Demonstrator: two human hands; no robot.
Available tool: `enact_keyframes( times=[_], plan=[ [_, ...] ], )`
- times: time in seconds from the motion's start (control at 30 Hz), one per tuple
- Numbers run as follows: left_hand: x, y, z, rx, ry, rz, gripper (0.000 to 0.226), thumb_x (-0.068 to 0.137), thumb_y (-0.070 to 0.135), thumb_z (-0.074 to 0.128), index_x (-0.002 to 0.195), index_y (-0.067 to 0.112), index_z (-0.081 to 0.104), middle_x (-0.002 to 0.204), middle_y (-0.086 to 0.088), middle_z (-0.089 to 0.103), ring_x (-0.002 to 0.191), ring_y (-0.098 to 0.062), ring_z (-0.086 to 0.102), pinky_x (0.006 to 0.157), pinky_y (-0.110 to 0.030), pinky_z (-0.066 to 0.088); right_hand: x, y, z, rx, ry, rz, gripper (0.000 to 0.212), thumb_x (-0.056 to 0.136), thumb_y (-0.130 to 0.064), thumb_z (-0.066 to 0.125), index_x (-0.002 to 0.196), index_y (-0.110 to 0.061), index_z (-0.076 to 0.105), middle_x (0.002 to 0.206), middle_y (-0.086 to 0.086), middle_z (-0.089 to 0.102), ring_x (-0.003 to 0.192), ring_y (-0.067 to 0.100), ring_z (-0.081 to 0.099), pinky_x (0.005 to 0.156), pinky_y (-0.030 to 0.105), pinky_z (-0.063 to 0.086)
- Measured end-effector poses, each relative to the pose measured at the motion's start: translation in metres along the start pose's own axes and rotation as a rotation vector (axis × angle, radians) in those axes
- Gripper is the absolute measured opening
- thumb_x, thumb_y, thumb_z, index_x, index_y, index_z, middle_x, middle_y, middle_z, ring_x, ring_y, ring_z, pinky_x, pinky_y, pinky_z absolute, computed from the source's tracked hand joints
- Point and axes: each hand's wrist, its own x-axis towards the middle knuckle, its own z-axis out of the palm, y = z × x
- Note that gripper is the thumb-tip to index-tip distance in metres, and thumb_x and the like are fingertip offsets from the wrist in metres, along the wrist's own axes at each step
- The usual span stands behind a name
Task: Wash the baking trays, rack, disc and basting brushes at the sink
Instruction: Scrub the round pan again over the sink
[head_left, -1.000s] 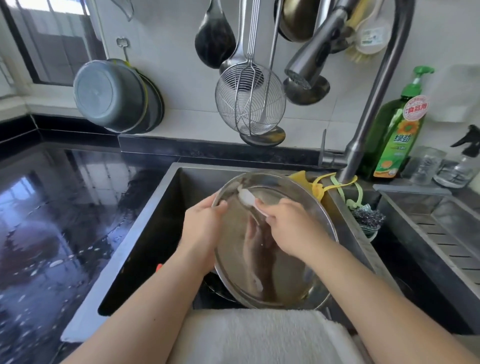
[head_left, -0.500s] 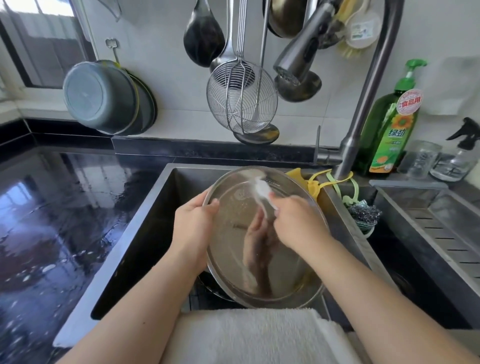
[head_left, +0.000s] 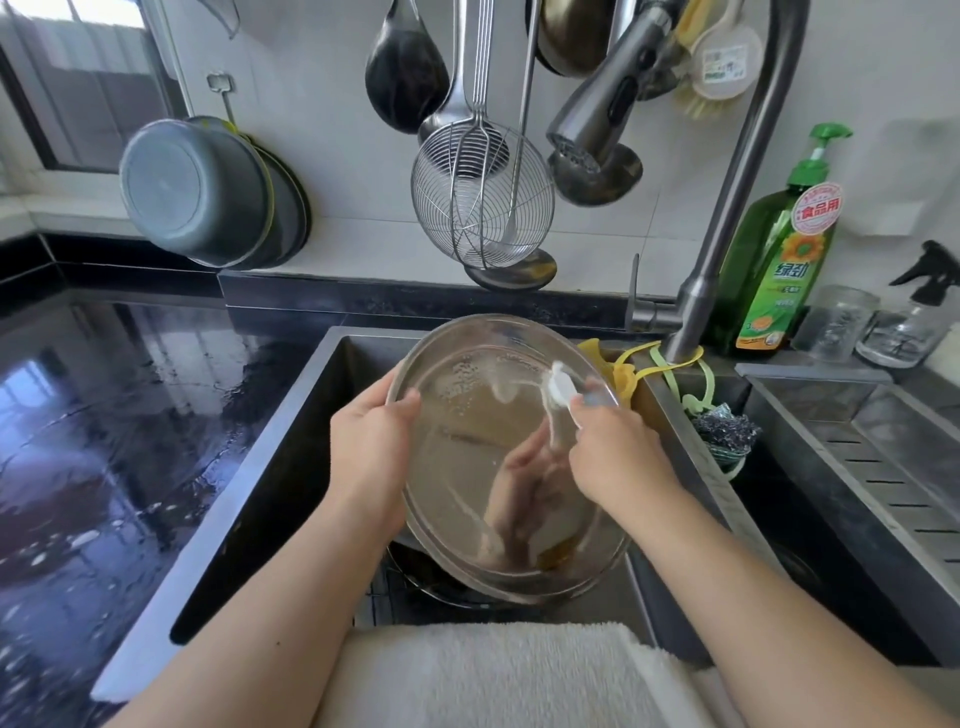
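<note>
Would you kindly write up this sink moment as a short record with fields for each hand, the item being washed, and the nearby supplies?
Item: round shiny steel tray, tilted over the steel sink
Left hand: left hand grips the tray's left rim
Right hand: right hand pinches a small white scrubbing piece against the tray's upper inside
Tap: grey spray-head faucet, no water seen running
Supplies: green dish-soap pump bottle right of the faucet; steel-wool scourer at the sink's right edge

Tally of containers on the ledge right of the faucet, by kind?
Green dish soap pump bottle: 1
Clear glass jar: 1
Clear spray bottle: 1
Total: 3
</note>
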Motion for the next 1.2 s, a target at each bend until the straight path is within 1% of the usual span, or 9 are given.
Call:
enact_keyframes(
  times=[0.23, 0.37, 0.6, 0.7, 0.9, 0.97, 1.07, 1.13, 1.2],
  plan=[
    [-0.006, -0.002, 0.005, 0.019, -0.036, -0.020, 0.039, 0.105, 0.004, 0.050, 0.121, 0.026, 0.077, 0.106, 0.000, 0.080, 0.101, -0.023, 0.076, 0.084, -0.040, 0.062, -0.004, -0.028, 0.006, 0.154, -0.042, -0.206, 0.054, 0.107, -0.020, 0.042, 0.156, -0.041, 0.032, 0.140, 0.008, 0.052, 0.120, 0.028, 0.057, 0.097, 0.036, 0.051],
    [-0.004, 0.005, 0.003, -0.007, 0.064, 0.047, 0.042, 0.103, 0.003, 0.053, 0.112, 0.035, 0.079, 0.105, 0.003, 0.080, 0.103, -0.022, 0.075, 0.090, -0.042, 0.061, 0.001, -0.003, 0.006, -0.057, -0.110, -0.035, 0.047, 0.100, -0.012, 0.041, 0.146, -0.023, 0.047, 0.128, 0.011, 0.059, 0.114, 0.035, 0.058, 0.080, 0.039, 0.047],
    [-0.004, 0.001, 0.002, -0.006, 0.039, 0.011, 0.038, 0.103, 0.005, 0.053, 0.123, 0.026, 0.077, 0.104, 0.001, 0.080, 0.102, -0.024, 0.076, 0.088, -0.041, 0.062, 0.000, -0.024, 0.009, 0.198, -0.086, -0.121, 0.054, 0.107, -0.019, 0.041, 0.157, -0.038, 0.034, 0.129, 0.008, 0.056, 0.106, 0.026, 0.058, 0.083, 0.037, 0.050],
    [-0.002, 0.002, 0.002, -0.016, 0.056, 0.020, 0.038, 0.103, 0.005, 0.053, 0.122, 0.027, 0.077, 0.104, 0.000, 0.080, 0.101, -0.024, 0.076, 0.087, -0.042, 0.062, 0.004, -0.011, 0.005, 0.073, -0.048, -0.048, 0.050, 0.104, -0.016, 0.041, 0.152, -0.025, 0.042, 0.129, 0.011, 0.058, 0.112, 0.033, 0.059, 0.086, 0.041, 0.049],
    [-0.003, 0.003, 0.000, -0.062, 0.074, -0.008, 0.038, 0.103, 0.004, 0.052, 0.123, 0.026, 0.077, 0.103, 0.000, 0.080, 0.098, -0.022, 0.077, 0.090, -0.046, 0.062, -0.005, -0.008, 0.006, 0.005, -0.105, -0.034, 0.051, 0.101, -0.018, 0.041, 0.152, -0.028, 0.041, 0.138, 0.009, 0.056, 0.120, 0.034, 0.056, 0.088, 0.040, 0.050],
    [-0.004, 0.002, 0.002, -0.061, 0.026, -0.013, 0.039, 0.103, 0.003, 0.050, 0.124, 0.024, 0.076, 0.105, -0.003, 0.080, 0.100, -0.025, 0.076, 0.088, -0.045, 0.063, 0.005, -0.011, 0.005, 0.138, -0.051, -0.067, 0.053, 0.104, -0.018, 0.039, 0.154, -0.037, 0.039, 0.135, 0.010, 0.058, 0.110, 0.030, 0.061, 0.087, 0.041, 0.056],
    [-0.004, 0.001, 0.003, -0.072, -0.018, -0.033, 0.038, 0.103, 0.001, 0.050, 0.121, 0.020, 0.077, 0.106, -0.010, 0.079, 0.100, -0.030, 0.076, 0.078, -0.039, 0.063, 0.003, -0.018, 0.005, 0.375, -0.130, -0.185, 0.048, 0.106, -0.019, 0.042, 0.146, -0.047, 0.048, 0.101, 0.004, 0.069, 0.077, 0.023, 0.070, 0.063, 0.038, 0.061],
    [-0.004, 0.002, 0.001, -0.090, -0.016, -0.044, 0.037, 0.104, 0.001, 0.050, 0.118, 0.021, 0.078, 0.105, -0.011, 0.079, 0.099, -0.030, 0.076, 0.073, -0.036, 0.063, -0.013, -0.021, 0.007, 0.337, -0.225, -0.308, 0.045, 0.106, -0.021, 0.047, 0.141, -0.048, 0.053, 0.095, -0.005, 0.061, 0.072, 0.017, 0.067, 0.058, 0.028, 0.053],
    [-0.004, 0.005, -0.001, -0.092, 0.001, -0.049, 0.037, 0.105, 0.002, 0.049, 0.116, 0.024, 0.077, 0.104, -0.007, 0.080, 0.096, -0.025, 0.077, 0.071, -0.032, 0.064, -0.005, -0.015, 0.006, 0.276, -0.141, -0.273, 0.043, 0.107, -0.023, 0.046, 0.141, -0.048, 0.054, 0.096, -0.005, 0.057, 0.070, 0.014, 0.063, 0.056, 0.025, 0.049]
  ],
)
